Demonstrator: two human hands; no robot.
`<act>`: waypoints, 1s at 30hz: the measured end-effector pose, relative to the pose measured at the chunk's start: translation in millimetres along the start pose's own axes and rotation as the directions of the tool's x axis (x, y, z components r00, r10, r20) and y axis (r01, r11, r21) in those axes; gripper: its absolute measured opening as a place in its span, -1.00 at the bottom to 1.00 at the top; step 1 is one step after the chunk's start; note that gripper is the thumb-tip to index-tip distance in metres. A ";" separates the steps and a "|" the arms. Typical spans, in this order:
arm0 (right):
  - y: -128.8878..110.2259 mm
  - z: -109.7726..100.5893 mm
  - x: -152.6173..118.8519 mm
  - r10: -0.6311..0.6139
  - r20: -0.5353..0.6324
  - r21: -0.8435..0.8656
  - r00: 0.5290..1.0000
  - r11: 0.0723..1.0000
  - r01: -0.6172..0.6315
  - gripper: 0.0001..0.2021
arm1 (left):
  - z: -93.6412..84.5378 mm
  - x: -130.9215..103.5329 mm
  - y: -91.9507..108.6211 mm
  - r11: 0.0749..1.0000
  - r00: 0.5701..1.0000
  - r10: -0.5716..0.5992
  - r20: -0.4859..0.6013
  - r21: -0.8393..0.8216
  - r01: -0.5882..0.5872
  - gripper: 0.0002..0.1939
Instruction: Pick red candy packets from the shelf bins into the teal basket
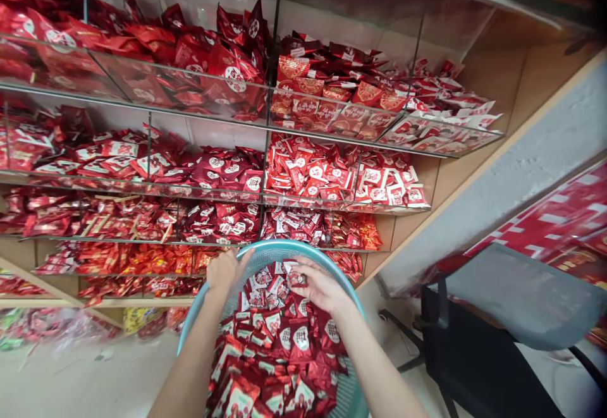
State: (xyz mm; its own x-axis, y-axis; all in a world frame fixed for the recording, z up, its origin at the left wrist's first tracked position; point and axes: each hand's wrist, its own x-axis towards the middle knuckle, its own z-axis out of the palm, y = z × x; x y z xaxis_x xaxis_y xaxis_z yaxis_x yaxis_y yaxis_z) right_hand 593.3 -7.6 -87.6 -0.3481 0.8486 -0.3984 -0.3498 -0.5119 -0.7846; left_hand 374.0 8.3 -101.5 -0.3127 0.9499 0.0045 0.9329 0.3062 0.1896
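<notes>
A teal plastic basket (351, 295) stands in front of me, filled with red wrapped packets (265, 361). My left hand (224, 274) is closed on the far left part of its rim, with the thumb along the inner side. Inside the basket, toward the far right, my right hand (317, 284) has its fingers bent round a small red and white packet (294, 274). Smaller white and red packets (265, 285) lie beside that hand. Darker red packets with white ovals (300, 336) are below it.
Shelves with clear front panels (180, 83) rise ahead, divided into compartments of red packets (227, 171). A black office chair (469, 348) stands to the right by a grey wall (535, 140). Bagged goods (61, 332) lie on the floor (95, 386) beneath the bottom shelf.
</notes>
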 end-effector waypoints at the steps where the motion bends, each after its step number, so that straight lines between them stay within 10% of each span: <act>1: 2.4 4.4 4.5 -0.002 0.036 -0.120 0.999 0.993 0.007 -0.58 | 0.2 -0.1 0.0 1.000 1.000 -0.001 0.000 -0.007 0.001 -0.28; 8: 23.6 14.6 54.2 -0.281 0.074 -0.874 0.957 0.444 0.198 -0.47 | 0.6 -0.5 -0.5 1.000 1.000 0.000 -0.029 -0.016 -0.001 -0.34; 15: 41.2 11.2 55.8 0.022 0.427 -0.893 0.904 0.164 0.418 -0.55 | 0.8 -0.4 -0.5 1.000 0.999 0.016 -0.037 0.017 -0.016 -0.30; 23: 62.2 20.5 51.3 -0.144 0.456 -0.881 0.878 0.068 0.469 -0.56 | 3.0 -1.8 -0.9 0.999 0.998 0.028 -0.053 0.023 -0.027 -0.30; 30: 53.6 18.4 37.6 -0.270 0.595 -0.801 0.757 -0.275 0.531 -0.77 | 2.1 -2.7 -0.3 1.000 0.998 0.022 -0.062 0.013 -0.021 -0.32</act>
State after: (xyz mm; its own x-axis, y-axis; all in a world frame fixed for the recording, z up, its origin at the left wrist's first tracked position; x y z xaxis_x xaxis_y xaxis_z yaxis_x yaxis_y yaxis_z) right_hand 545.4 -5.7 -135.9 -0.6863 0.7014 0.1925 0.6083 0.6986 -0.3768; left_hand 375.0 5.8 -103.5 -0.3027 0.9506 0.0692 0.9416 0.2870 0.1764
